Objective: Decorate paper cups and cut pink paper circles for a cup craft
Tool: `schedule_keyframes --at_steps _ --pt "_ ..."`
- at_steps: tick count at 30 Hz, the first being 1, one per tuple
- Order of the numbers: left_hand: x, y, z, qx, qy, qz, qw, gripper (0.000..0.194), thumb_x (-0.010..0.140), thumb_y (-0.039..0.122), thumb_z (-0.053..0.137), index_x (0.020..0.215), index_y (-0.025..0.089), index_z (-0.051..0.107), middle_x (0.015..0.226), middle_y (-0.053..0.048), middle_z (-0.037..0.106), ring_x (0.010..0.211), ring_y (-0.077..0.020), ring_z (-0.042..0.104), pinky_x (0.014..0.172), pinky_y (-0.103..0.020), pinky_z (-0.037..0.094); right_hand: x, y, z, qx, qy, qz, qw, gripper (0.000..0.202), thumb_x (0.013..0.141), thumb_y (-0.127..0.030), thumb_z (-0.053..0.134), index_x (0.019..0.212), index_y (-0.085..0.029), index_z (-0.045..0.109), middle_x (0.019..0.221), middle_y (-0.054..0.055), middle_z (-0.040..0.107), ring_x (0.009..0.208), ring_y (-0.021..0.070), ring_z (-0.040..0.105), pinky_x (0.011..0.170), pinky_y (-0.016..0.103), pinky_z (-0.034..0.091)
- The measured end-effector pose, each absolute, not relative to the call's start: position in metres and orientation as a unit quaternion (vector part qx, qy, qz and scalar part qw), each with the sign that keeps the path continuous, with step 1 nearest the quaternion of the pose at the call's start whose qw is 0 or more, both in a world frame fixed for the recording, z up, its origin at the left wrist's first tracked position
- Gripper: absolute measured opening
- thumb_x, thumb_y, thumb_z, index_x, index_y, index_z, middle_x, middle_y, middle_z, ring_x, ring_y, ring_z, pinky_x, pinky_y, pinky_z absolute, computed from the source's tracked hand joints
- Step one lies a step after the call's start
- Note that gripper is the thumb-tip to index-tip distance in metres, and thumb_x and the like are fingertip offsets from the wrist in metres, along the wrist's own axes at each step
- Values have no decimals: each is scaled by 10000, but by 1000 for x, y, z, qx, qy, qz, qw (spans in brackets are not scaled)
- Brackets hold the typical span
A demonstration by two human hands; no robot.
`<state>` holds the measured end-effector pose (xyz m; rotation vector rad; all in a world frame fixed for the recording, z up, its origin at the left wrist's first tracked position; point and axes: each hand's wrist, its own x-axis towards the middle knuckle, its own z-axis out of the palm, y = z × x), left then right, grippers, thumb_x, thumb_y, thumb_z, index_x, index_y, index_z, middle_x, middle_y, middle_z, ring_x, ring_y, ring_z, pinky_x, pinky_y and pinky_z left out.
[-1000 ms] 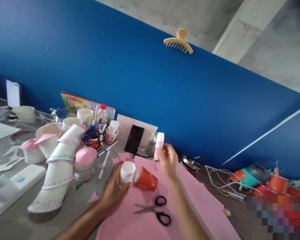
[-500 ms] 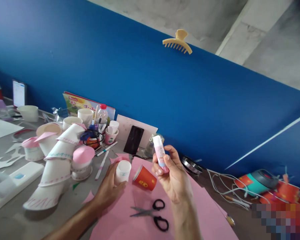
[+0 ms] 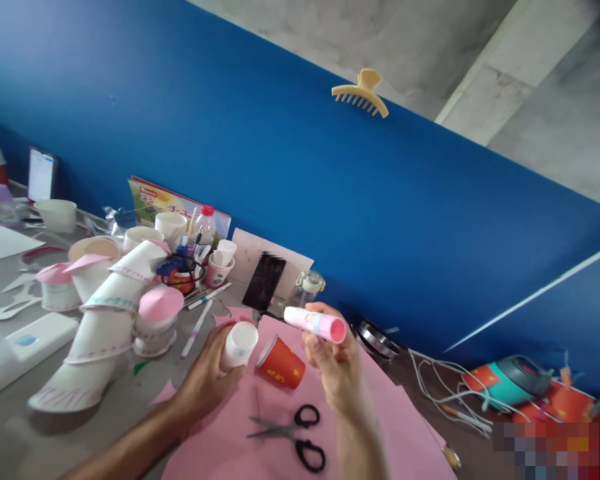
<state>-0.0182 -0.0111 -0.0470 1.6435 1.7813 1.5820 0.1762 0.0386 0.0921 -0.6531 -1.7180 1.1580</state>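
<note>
Tipped cup (image 3: 284, 364) lies between held cup (image 3: 241, 343) and tube (image 3: 316, 323) (scissors (image 3: 291, 435) before it).

Our left hand (image 3: 213, 367) and right hand (image 3: 334, 363) are bare, as are our slim forearms (image 3: 143, 430), as far as we see.

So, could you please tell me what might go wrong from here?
The scissors lie on the pink paper with their blades apart, so a hand brought down there might get nicked. The red cup lies on its side between the left hand and the right hand, and could roll if bumped. The white cup in the left hand might dent if squeezed hard.
</note>
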Motion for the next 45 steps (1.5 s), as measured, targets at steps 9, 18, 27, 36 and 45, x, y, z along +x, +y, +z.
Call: schedule_keyframes --at_steps 9,18,27,36,45 --pt "-12 -18 -39 569 603 539 149 619 685 151 635 1294 213 544 1314 -137 529 1247 -319 523 1046 -472 452 150 44 87 -277 -743 428 434 382 818 -509 652 987 -170 705 777 40 656 691 177 600 641 278 509" --pt "-16 -18 -50 590 608 512 142 630 695 174 655 1310 212 527 1458 -161 383 1391 -380 329 1078 -532 395 145 49 79 -290 -741 419 437 360 819 -500 657 999 -193 706 835 44 641 724 177 621 671 278 529" --pt "-11 -20 -37 635 578 505 88 552 673 119 600 1216 210 569 1213 -119 620 1237 -337 481 1058 -527 396 144 49 77 -288 -748 422 424 338 878 -467 587 1033 -182 682 768 37 653 688 178 606 636 274 505" --pt "-10 -21 -33 659 571 484 74 507 691 115 582 1191 199 557 1147 -120 607 1121 -323 511 1008 -514 409 140 48 68 -292 -749 446 394 352 905 -479 561 1074 -182 650 910 67 688 820 203 654 727 280 525" --pt "-9 -23 -24 674 565 473 53 468 682 78 550 1140 176 564 1064 -97 611 1026 -296 516 957 -494 428 135 44 65 -269 -783 425 366 256 930 -438 522 918 -194 598 823 38 618 765 179 595 752 287 504"
